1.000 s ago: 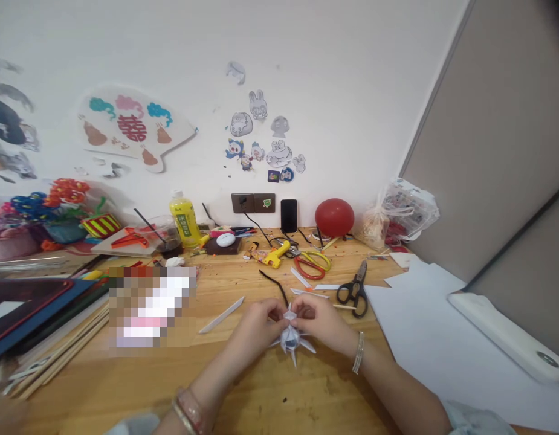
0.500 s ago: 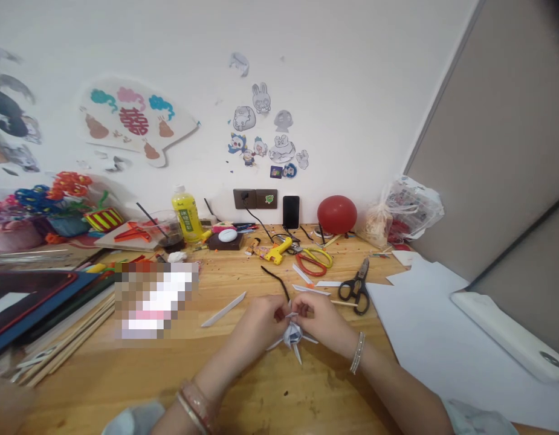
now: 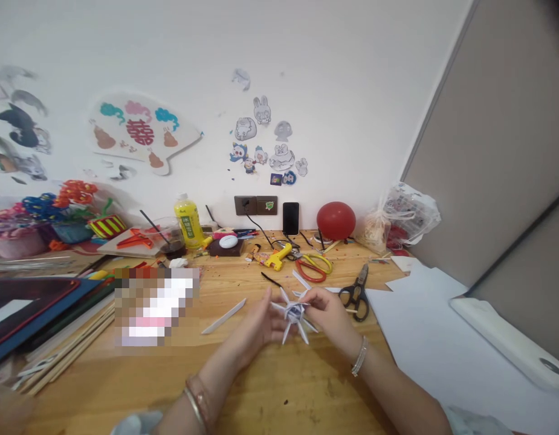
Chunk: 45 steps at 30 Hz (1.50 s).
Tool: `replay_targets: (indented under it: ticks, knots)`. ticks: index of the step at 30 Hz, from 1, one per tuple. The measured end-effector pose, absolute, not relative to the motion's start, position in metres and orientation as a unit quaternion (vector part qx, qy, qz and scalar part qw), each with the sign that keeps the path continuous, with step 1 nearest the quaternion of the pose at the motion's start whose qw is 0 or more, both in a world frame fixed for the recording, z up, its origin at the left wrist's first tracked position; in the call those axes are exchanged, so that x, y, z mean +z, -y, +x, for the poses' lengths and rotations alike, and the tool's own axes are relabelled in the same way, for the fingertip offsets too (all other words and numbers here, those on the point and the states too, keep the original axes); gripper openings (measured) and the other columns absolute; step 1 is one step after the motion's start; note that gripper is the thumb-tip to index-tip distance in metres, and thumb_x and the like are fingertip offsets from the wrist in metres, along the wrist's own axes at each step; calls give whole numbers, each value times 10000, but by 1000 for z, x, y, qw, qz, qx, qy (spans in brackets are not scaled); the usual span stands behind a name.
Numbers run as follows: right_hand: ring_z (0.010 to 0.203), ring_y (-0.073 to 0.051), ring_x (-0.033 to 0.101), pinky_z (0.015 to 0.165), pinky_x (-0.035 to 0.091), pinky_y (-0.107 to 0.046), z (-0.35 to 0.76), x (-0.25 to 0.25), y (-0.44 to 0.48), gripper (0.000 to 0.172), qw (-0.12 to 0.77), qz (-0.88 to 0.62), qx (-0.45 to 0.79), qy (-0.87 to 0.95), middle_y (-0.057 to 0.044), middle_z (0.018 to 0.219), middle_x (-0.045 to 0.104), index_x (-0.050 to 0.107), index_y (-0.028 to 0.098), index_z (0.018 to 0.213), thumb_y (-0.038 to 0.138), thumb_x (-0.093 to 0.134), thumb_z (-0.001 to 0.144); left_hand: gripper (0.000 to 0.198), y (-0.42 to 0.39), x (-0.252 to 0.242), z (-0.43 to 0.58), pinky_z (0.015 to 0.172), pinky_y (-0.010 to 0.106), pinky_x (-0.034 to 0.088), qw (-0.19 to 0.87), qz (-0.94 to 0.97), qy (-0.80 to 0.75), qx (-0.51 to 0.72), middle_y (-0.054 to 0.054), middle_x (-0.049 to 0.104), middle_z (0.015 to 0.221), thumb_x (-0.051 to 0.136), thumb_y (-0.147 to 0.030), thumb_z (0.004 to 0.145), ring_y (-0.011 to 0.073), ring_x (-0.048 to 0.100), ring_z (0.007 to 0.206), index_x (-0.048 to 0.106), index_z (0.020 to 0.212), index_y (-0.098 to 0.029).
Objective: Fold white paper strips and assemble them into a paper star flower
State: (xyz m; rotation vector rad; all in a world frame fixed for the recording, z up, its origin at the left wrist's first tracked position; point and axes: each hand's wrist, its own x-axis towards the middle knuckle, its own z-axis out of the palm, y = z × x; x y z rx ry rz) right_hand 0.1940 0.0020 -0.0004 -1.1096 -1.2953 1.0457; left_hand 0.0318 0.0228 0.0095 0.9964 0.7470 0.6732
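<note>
A white folded-paper piece (image 3: 294, 311) with several pointed spikes round a hollow, ring-like middle is held just over the table. My left hand (image 3: 260, 323) cups it from the left, fingers curled behind and beneath the spikes, thumb up beside them. On its other side, my right hand (image 3: 325, 313) pinches the piece near the ring with thumb and fingertips. A folded white paper strip (image 3: 223, 316) lies to the left of my left hand. Beyond my right hand, another white strip (image 3: 301, 280) is partly in view. Black-handled scissors (image 3: 355, 296) lie right of that hand.
Yellow glue gun (image 3: 279, 258), red-and-yellow-handled scissors (image 3: 312, 269) and a black phone (image 3: 290, 218) are towards the wall. A red balloon (image 3: 336, 220) sits behind. White paper sheets (image 3: 424, 338) cover the right side; wooden sticks (image 3: 75, 347) lie left, near a yellow bottle (image 3: 189, 223).
The paper piece has turned so its spikes fan out towards me. My left hand has let go its pinch at the top and opened round the left side; my right hand still pinches it.
</note>
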Motion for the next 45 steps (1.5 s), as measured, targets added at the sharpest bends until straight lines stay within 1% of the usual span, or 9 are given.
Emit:
replay_targets:
  ticks: [6,11,14,21,28,34,38,41,45]
  knots:
    - [719,-171,608,685,469,-297,195,5,-4,202,558,-461,436,534,-16,720,644,571,175,704,329,680,631,725,-17,1,44,535,295,465,785,459,-288,301,40,558,689,129,-747,720,130,532,514,527,832,-152]
    - [688,-167,599,660,470,-290,198,6,-4,145,565,-479,405,537,-9,687,630,558,175,673,278,656,643,424,-6,-3,46,696,293,438,589,655,-354,314,29,558,768,505,-541,730,163,520,710,522,919,-161]
    - [683,-167,596,667,467,-291,199,4,-4,79,564,-490,389,539,-11,673,629,565,170,645,210,631,630,321,-2,-2,49,786,298,408,481,714,-395,321,53,569,892,537,-331,749,187,506,840,514,1012,-148]
    - [608,-155,597,561,463,-258,197,12,-1,41,536,-517,406,530,-2,609,636,554,171,609,176,594,597,231,-2,-1,56,728,275,433,529,670,-388,347,44,581,851,466,-229,763,170,528,789,504,971,-135]
    - [595,-151,599,543,457,-245,196,14,0,34,511,-531,398,547,11,601,632,546,171,599,166,576,614,304,-3,-12,65,650,269,472,576,616,-370,390,26,552,830,502,-212,728,138,545,671,446,1022,-157]
    - [594,-148,575,570,444,-249,197,15,2,78,484,-545,344,592,17,594,610,536,176,577,112,550,621,453,-2,-12,66,596,238,479,560,633,-355,399,31,539,919,478,-173,737,113,532,645,313,1159,-186]
    - [665,-157,600,640,468,-271,197,18,3,56,490,-529,333,608,-4,693,644,585,178,671,143,541,667,363,-2,-9,64,550,220,450,519,653,-382,396,17,549,884,434,-147,738,105,512,600,362,1092,-182]
    - [694,-162,604,672,468,-281,197,18,2,65,487,-535,307,618,-18,724,651,613,174,708,166,554,681,264,-3,-6,62,629,249,443,443,687,-427,387,20,566,837,427,-128,724,145,541,695,433,986,-168]
    - [648,-157,589,635,457,-272,196,15,0,90,472,-552,290,623,-13,673,649,630,174,664,181,548,699,336,-5,-4,60,707,266,430,408,703,-445,376,40,610,866,427,-85,699,175,572,786,438,1025,-161]
